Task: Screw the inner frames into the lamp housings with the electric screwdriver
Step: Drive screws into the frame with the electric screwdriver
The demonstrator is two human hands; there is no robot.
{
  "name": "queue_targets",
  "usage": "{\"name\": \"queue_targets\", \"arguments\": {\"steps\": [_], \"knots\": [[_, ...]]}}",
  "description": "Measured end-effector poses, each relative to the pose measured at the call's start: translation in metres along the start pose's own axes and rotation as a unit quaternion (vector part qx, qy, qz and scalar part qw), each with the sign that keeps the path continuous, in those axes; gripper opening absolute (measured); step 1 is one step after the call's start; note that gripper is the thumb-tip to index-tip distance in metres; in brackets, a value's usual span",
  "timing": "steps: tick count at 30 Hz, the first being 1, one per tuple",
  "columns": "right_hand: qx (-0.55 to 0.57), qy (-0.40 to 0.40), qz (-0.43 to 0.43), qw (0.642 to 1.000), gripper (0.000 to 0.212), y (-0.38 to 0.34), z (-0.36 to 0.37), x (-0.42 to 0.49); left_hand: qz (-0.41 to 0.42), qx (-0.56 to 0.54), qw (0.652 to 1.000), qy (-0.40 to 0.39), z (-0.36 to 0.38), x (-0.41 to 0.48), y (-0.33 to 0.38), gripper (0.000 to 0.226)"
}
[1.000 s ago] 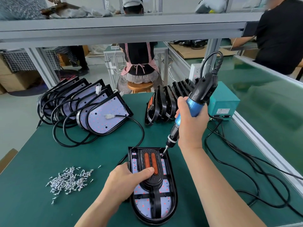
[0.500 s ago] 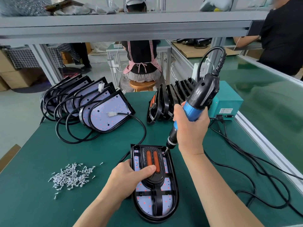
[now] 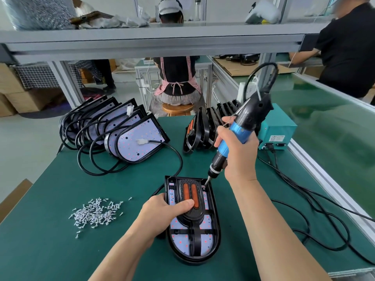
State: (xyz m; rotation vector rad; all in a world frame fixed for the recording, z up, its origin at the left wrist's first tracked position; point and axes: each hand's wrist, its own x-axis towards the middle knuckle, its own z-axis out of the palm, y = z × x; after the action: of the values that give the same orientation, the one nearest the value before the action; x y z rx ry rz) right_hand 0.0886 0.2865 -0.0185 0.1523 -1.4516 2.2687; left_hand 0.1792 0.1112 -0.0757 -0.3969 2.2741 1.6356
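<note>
A black lamp housing (image 3: 215, 238) lies flat on the green mat in front of me, its white LED board showing. A black inner frame (image 3: 190, 214) with two orange strips sits inside it. My left hand (image 3: 162, 216) grips the housing's left edge, thumb pressing on the frame. My right hand (image 3: 237, 153) holds the blue and black electric screwdriver (image 3: 243, 126) tilted, and its bit tip touches the frame's upper right corner.
Silver screws (image 3: 95, 213) lie in a heap to the left. Cabled lamp housings (image 3: 129, 136) lean in a row at back left, black inner frames (image 3: 205, 128) at back centre. A teal power box (image 3: 278, 132) and black cables (image 3: 316, 211) occupy the right. Other people work beyond the bench.
The screwdriver and both hands stay at the frame's upper right corner; only the camera view has shifted slightly, and the bit tip sits a little lower in the corner.
</note>
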Motion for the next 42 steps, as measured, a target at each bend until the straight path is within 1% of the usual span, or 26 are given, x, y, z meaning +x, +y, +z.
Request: {"name": "queue_targets", "arguments": {"steps": [3,5,7,8,9,10,11,12,13,14,15,16,18,20,23,25,28,32,35,37,39,41,42], "knots": [[0.023,0.027,-0.007,0.999,0.018,-0.02,0.0,0.01,0.0,-0.009,1.0,-0.008,0.0,0.0,-0.001,0.042],[0.041,0.056,0.003,0.998,0.019,-0.035,-0.003,0.015,0.001,0.002,1.0,-0.003,0.001,-0.002,-0.001,0.051],[0.073,0.075,0.042,0.994,0.025,-0.046,-0.009,0.014,0.001,0.052,0.998,0.041,-0.001,-0.003,-0.002,0.065],[0.095,0.08,0.063,0.99,0.028,-0.049,-0.013,0.011,-0.003,0.066,0.995,0.073,-0.004,-0.005,-0.003,0.068],[0.114,0.08,0.076,0.987,0.029,-0.052,-0.018,0.007,-0.005,0.043,0.994,0.101,-0.008,-0.004,-0.005,0.065],[0.117,0.073,0.076,0.988,0.027,-0.055,-0.022,0.004,-0.012,-0.026,0.993,0.119,-0.014,-0.003,-0.006,0.057],[0.099,0.065,0.064,0.991,0.023,-0.056,-0.025,0.0,-0.019,-0.135,0.982,0.129,-0.02,-0.002,-0.005,0.042],[0.076,0.06,0.046,0.994,0.019,-0.057,-0.026,-0.005,-0.024,-0.25,0.96,0.128,-0.025,-0.002,-0.003,0.025],[0.061,0.059,0.029,0.996,0.015,-0.057,-0.025,-0.01,-0.024,-0.346,0.93,0.121,-0.03,-0.004,0.0,0.014],[0.061,0.062,0.018,0.996,0.011,-0.057,-0.024,-0.014,-0.018,-0.414,0.904,0.108,-0.034,-0.007,0.003,0.016],[0.073,0.066,0.016,0.995,0.007,-0.056,-0.022,-0.018,-0.003,-0.458,0.884,0.092,-0.035,-0.009,0.005,0.019],[0.094,0.072,0.023,0.993,0.005,-0.055,-0.019,-0.021,0.014,-0.481,0.873,0.075,-0.036,-0.011,0.007,0.02],[0.156,0.089,0.053,0.982,0.01,-0.054,-0.015,-0.025,0.038,-0.491,0.869,0.044,-0.034,-0.018,0.011,0.018],[0.204,0.102,0.081,0.97,0.016,-0.054,-0.011,-0.028,0.049,-0.485,0.873,0.023,-0.028,-0.024,0.014,0.016],[0.211,0.101,0.096,0.968,0.029,-0.058,-0.005,-0.033,0.057,-0.458,0.887,0.005,-0.019,-0.032,0.019,0.013],[0.213,0.103,0.096,0.967,0.036,-0.063,0.001,-0.035,0.059,-0.422,0.905,0.003,-0.014,-0.036,0.022,0.019],[0.198,0.115,0.089,0.969,0.034,-0.069,0.01,-0.035,0.045,-0.384,0.922,-0.015,-0.006,-0.04,0.027,0.023],[0.174,0.142,0.075,0.971,0.02,-0.074,0.019,-0.034,0.014,-0.417,0.908,-0.038,0.003,-0.042,0.031,0.02],[0.16,0.156,0.055,0.973,0.015,-0.074,0.022,-0.035,0.013,-0.414,0.909,-0.039,0.005,-0.044,0.032,0.027],[0.155,0.144,0.024,0.977,0.015,-0.073,0.022,-0.039,0.01,-0.424,0.904,-0.047,0.003,-0.043,0.032,0.028],[0.145,0.13,0.0,0.981,0.018,-0.072,0.022,-0.042,0.0,-0.445,0.892,-0.078,-0.001,-0.043,0.033,0.02],[0.135,0.128,-0.01,0.982,0.02,-0.073,0.021,-0.043,-0.01,-0.463,0.88,-0.107,-0.003,-0.045,0.035,0.022],[0.134,0.129,-0.013,0.982,0.019,-0.073,0.021,-0.043,-0.008,-0.455,0.884,-0.111,-0.003,-0.046,0.035,0.024]]}}
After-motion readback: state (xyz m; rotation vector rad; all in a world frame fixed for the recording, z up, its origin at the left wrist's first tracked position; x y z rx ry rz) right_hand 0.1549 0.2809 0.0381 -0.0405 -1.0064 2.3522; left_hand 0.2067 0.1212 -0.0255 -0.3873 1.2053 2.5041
